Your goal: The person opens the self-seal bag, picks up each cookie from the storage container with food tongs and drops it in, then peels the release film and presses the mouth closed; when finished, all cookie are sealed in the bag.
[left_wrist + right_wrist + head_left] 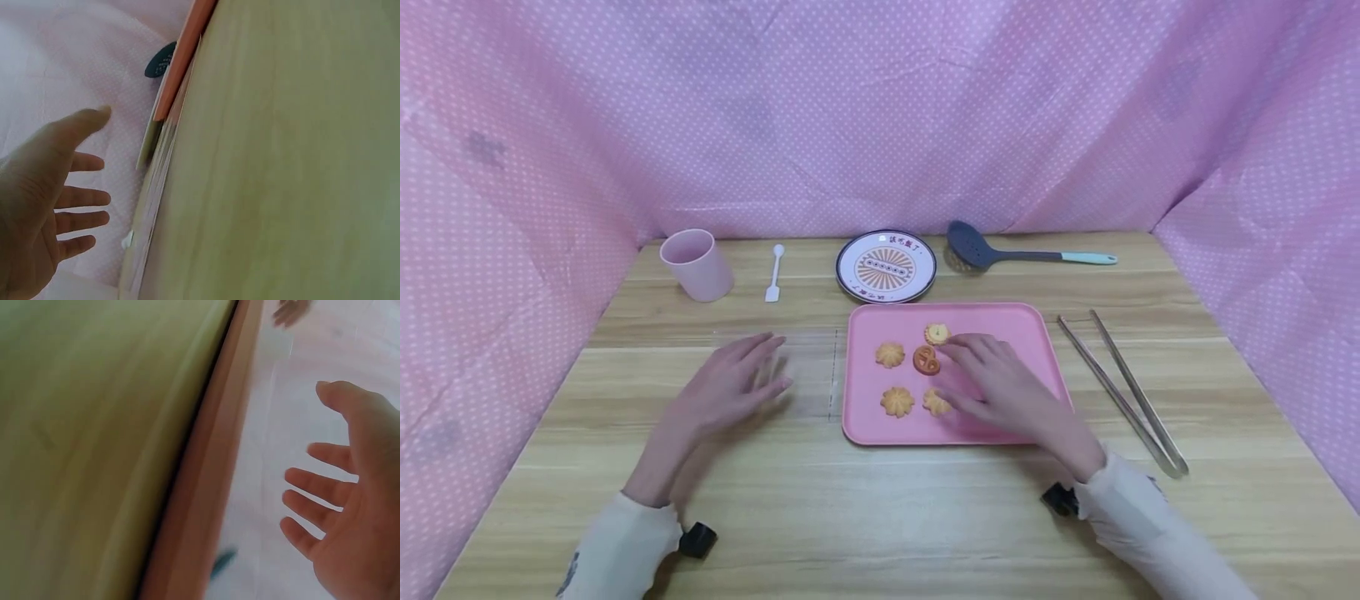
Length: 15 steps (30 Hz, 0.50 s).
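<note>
My left hand (730, 387) is held over the left part of the table, above a transparent flat sheet or bag (811, 375) whose exact kind I cannot tell. Its fingers are spread apart and hold nothing in the left wrist view. Over the right side of a pink tray (868, 429) hovers my right hand (1000, 387), also with parted fingers and nothing in its grasp. A pretzel-shaped cookie (927, 360), a round cookie (937, 334) and several flower-shaped cookies (897, 402) lie on the tray. The right hand partly covers one flower-shaped cookie (935, 402).
Behind the tray is a patterned round plate (886, 267). A dark slotted spoon (972, 245) lies at the back right, metal tongs (1123, 392) on the right. At the back left stand a pink cup (698, 267) and a small white stirrer (775, 273). Pink dotted cloth (880, 117) encloses the table.
</note>
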### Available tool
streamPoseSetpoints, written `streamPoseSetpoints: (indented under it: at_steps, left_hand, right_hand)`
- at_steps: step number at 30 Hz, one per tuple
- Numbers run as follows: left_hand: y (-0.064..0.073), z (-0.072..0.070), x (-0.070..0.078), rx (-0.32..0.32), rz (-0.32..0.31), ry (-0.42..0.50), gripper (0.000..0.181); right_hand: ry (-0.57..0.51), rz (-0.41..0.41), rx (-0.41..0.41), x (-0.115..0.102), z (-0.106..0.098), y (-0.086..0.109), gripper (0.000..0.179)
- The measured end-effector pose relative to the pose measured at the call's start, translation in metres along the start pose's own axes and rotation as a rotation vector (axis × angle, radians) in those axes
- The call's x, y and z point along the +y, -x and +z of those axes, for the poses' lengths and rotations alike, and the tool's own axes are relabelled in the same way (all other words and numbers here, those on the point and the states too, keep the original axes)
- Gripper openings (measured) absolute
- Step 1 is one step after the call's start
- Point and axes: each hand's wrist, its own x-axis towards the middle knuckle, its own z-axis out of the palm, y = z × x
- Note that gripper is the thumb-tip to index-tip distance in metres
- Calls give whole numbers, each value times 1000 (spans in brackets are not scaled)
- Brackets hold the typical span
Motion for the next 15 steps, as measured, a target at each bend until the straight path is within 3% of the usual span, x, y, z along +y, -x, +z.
streamPoseSetpoints:
  at_steps: [5, 9, 15]
  left_hand:
    - [-7, 13, -1, 13, 25, 44, 57]
    - [-13, 23, -5, 11, 46, 91, 47]
    - [-19, 37, -7, 27, 119, 91, 45]
  right_hand:
    - [-98, -36, -77, -18, 21, -27, 43]
    - [-138, -86, -109, -28, 35, -45, 41]
    - [-98, -113, -187, -41, 51, -66, 46]
